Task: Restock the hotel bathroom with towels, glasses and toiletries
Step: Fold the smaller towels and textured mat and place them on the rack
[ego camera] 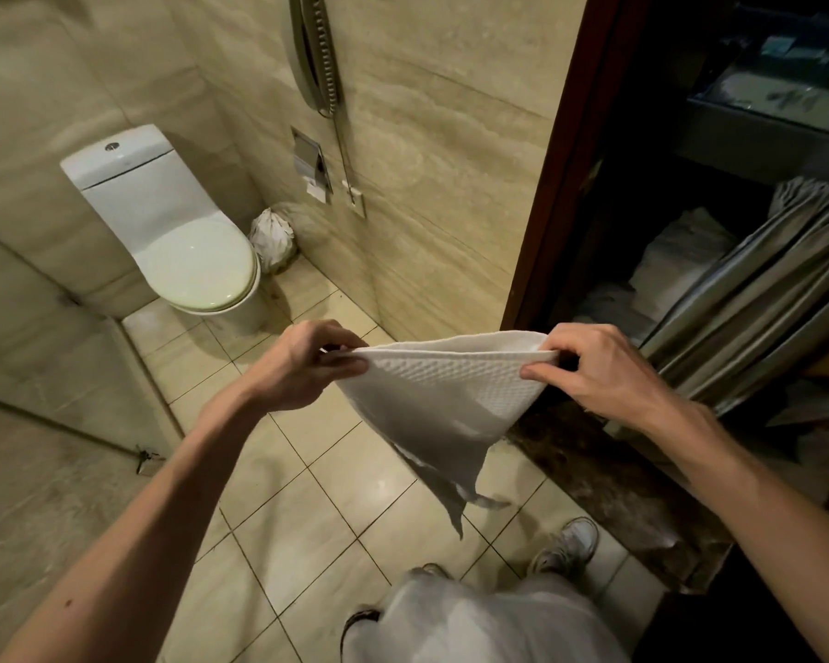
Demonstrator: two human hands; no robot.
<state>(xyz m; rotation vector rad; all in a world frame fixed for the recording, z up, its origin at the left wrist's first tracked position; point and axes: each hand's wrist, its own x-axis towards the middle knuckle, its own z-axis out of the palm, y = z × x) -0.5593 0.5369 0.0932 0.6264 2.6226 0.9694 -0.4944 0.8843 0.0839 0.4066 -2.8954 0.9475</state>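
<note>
Towel step: left hand [307,363] and right hand [589,366] each pinch a top corner of the towel [431,394]. Next, probably fold it evenly.

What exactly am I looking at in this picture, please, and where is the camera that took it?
There is no machine here: a person works with bare hands. The one picture comes from a wide-angle camera worn on the person's head, looking forward and down, so both forearms reach in from the bottom edge. The left hand and the right hand each pinch one end of the top edge of a white towel, which hangs between them above the tiled floor. Ahead stands a toilet with its lid down, and beside it what looks like a small bin lined with a white bag. A phone hangs on the wall. Past the door frame on the right is a curtained cart holding what appear to be folded white linens.
</note>
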